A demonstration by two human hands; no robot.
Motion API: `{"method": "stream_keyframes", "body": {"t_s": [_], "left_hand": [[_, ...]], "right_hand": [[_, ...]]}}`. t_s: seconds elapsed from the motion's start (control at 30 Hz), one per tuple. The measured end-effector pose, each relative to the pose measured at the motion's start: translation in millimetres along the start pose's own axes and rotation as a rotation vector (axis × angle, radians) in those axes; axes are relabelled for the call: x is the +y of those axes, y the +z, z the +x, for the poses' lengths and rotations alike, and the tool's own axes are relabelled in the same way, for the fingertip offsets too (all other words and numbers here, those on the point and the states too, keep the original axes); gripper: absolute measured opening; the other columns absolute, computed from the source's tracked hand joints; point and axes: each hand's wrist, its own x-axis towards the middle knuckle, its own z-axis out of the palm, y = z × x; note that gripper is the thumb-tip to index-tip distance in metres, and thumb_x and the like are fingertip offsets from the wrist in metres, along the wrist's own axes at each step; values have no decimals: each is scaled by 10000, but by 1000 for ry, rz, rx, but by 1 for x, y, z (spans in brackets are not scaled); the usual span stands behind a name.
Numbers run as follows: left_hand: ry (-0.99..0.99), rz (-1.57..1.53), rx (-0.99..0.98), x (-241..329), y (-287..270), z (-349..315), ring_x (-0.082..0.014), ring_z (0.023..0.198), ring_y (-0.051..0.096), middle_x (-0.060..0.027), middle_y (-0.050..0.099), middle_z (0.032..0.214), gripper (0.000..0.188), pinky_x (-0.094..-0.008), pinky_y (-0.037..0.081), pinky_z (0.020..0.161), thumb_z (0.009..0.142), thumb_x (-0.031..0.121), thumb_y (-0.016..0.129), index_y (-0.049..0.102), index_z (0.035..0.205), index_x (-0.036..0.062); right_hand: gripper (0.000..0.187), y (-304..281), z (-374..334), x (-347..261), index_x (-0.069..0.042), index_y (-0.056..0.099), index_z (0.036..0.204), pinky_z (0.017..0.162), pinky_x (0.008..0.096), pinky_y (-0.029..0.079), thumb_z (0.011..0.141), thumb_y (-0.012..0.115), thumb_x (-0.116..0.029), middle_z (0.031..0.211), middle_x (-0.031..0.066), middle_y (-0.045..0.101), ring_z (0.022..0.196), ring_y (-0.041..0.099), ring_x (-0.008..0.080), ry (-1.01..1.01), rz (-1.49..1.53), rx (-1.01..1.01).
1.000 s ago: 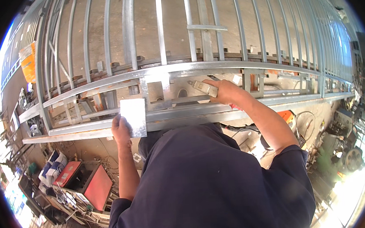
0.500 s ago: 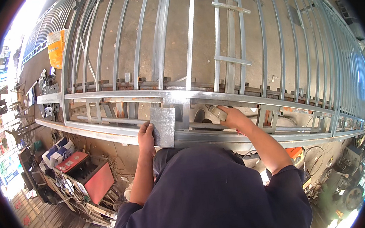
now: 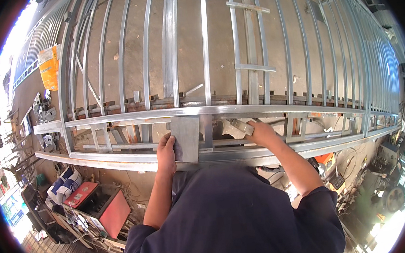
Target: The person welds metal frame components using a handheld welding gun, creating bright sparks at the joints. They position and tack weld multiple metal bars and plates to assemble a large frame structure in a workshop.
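My left hand (image 3: 166,153) is closed on the left edge of a rectangular grey metal plate (image 3: 186,139), thumb over its face. The plate lies upright across the gap between the two lower rails of a large metal frame (image 3: 140,116). To the right of it, my right hand (image 3: 261,134) grips a short, blocky metal-coloured piece (image 3: 243,126). Its far end points left over the gap, and its kind is not clear. My fingers hide part of it.
Long upright bars (image 3: 205,55) run away from the rails. At the lower left stands a red metal box (image 3: 112,212) with a dark open top. A yellow sack (image 3: 49,69) lies at the far left. Cables and an orange machine (image 3: 326,158) are at the lower right.
The view has shifted a little. The plate has turned slightly and now reaches up to the upper rail, with my left hand still on it. My right hand keeps its piece.
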Motion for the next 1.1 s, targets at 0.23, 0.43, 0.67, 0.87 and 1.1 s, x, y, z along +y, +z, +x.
{"method": "stream_keyframes", "body": {"t_s": [0.23, 0.43, 0.67, 0.87, 1.1], "left_hand": [[-30, -25, 15, -4, -23, 4, -123, 963, 656, -21, 702, 1081, 231, -277, 527, 895, 1054, 141, 594, 663, 1240, 21], [-28, -10, 74, -7, -37, -6, -102, 950, 634, -9, 700, 1070, 237, -271, 520, 872, 1051, 147, 603, 668, 1238, 18], [6, -104, 127, -25, -46, -13, -91, 905, 642, -18, 716, 1046, 246, -254, 526, 817, 1053, 151, 607, 672, 1243, 10], [-9, -215, 230, -34, -51, -37, -131, 956, 666, -50, 709, 1075, 250, -282, 543, 873, 1062, 145, 586, 654, 1244, -12], [-64, -462, 256, -21, -55, -57, -130, 913, 658, -48, 701, 1049, 265, -279, 547, 820, 1062, 179, 613, 658, 1241, -12]], "right_hand": [[553, -24, -8, 8, -46, 637, 1323, 899, 502, 563, 840, 741, -295, 1059, 233, 738, 1017, 699, 430, -1, -47, -160], [455, -130, 40, -7, -103, 674, 1335, 883, 467, 558, 926, 659, -301, 1090, 184, 748, 1008, 712, 385, -17, 116, 364], [767, -164, 202, -13, -4, 385, 1534, 1009, 531, 523, 919, 678, -356, 1229, 313, 691, 1155, 669, 469, 295, 44, 470], [918, -162, 226, 11, 46, 255, 1597, 1046, 486, 492, 874, 689, -316, 1344, 366, 615, 1251, 629, 455, 281, 176, 456], [911, -211, 161, -23, 19, 286, 1625, 1012, 382, 491, 934, 729, -377, 1411, 207, 600, 1172, 625, 293, 51, 422, 723]]}}
